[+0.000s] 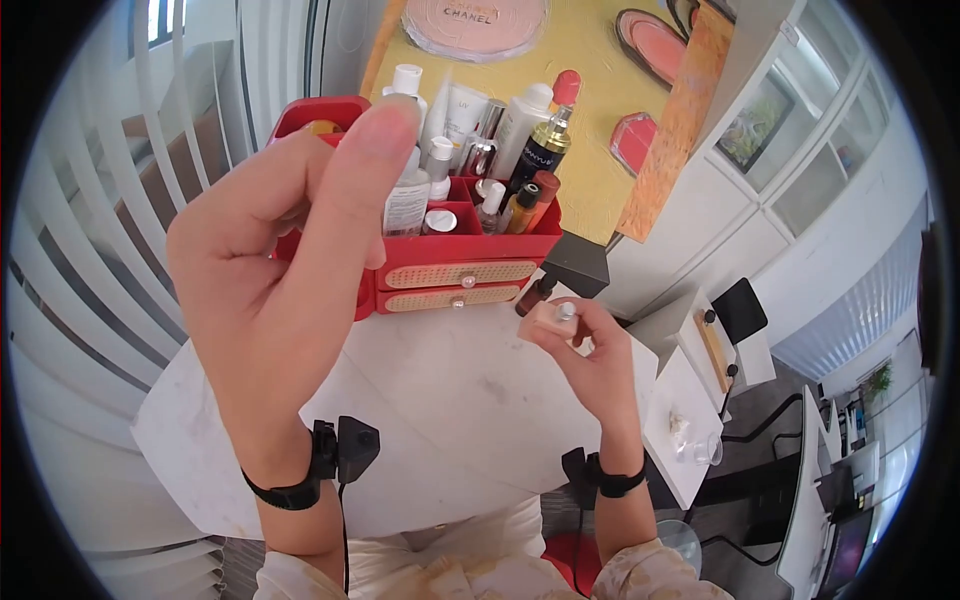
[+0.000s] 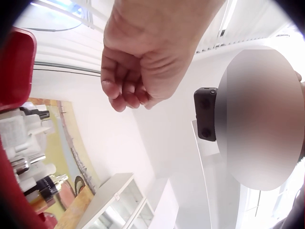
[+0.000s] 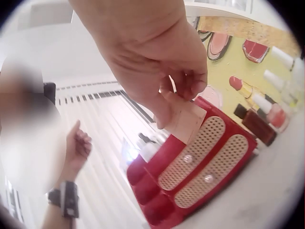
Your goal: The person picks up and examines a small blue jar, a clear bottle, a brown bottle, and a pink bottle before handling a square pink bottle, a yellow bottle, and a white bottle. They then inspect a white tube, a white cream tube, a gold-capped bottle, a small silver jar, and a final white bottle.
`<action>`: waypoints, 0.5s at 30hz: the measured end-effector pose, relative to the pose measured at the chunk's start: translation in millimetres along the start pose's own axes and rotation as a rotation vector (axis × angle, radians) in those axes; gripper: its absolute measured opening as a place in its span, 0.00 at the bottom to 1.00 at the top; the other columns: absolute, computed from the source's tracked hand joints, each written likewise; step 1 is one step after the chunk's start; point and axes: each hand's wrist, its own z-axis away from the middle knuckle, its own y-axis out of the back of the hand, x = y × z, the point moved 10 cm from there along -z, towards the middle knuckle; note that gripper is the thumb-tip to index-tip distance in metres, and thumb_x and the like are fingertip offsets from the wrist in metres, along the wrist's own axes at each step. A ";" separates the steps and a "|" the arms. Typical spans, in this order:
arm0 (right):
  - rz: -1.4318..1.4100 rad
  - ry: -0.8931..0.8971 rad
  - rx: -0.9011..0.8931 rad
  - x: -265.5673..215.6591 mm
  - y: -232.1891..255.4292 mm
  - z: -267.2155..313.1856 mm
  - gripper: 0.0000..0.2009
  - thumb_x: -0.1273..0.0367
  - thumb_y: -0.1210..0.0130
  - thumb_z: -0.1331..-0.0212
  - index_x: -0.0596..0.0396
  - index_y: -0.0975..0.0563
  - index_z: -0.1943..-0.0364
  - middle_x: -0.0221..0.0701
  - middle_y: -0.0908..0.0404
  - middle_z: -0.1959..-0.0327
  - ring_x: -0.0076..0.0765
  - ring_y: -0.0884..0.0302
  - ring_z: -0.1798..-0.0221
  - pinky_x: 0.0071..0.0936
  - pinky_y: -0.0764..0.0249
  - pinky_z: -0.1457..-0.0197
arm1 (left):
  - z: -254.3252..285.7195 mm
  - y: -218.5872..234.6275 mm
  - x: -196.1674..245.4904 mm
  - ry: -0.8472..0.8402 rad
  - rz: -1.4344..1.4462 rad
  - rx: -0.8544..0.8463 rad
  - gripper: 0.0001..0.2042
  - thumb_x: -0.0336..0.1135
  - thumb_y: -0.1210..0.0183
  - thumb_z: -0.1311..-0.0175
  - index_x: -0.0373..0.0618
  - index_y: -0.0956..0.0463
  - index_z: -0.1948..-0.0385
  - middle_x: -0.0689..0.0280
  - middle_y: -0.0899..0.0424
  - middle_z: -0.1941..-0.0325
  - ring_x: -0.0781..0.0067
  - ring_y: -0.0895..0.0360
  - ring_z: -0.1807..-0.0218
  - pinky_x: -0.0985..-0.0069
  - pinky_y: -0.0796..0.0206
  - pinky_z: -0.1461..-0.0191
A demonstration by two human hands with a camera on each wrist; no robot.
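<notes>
My right hand [image 1: 585, 345] pinches a small square peach bottle [image 1: 550, 320] with a silver top, holding it just above the white table [image 1: 450, 420] in front of the red organizer [image 1: 455, 248]. In the right wrist view the right hand [image 3: 176, 81] holds the peach bottle [image 3: 185, 123] close to the organizer's woven drawer fronts [image 3: 190, 152]. My left hand [image 1: 320, 200] is raised near the head camera with one digit pointing up and the others curled. The left wrist view shows the left hand [image 2: 128, 88] holding nothing.
The organizer's top compartments hold several bottles and tubes [image 1: 500, 130]. A dark brown bottle [image 1: 533, 298] lies at its right front corner, beside a black box [image 1: 578, 262]. A yellow cosmetics poster [image 1: 590, 90] stands behind; white blinds [image 1: 100, 200] are at the left.
</notes>
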 end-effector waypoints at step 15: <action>0.307 -0.034 -0.105 61.3 -46.6 -22.5 0.12 0.71 0.32 0.43 0.69 0.21 0.62 0.46 0.16 0.72 0.42 0.14 0.70 0.33 0.21 0.65 | 0.9 6.1 1.4 -0.017 0.031 0.017 0.19 0.38 0.39 0.25 0.38 0.23 0.79 0.70 0.27 0.83 0.83 0.31 0.80 0.82 0.40 0.74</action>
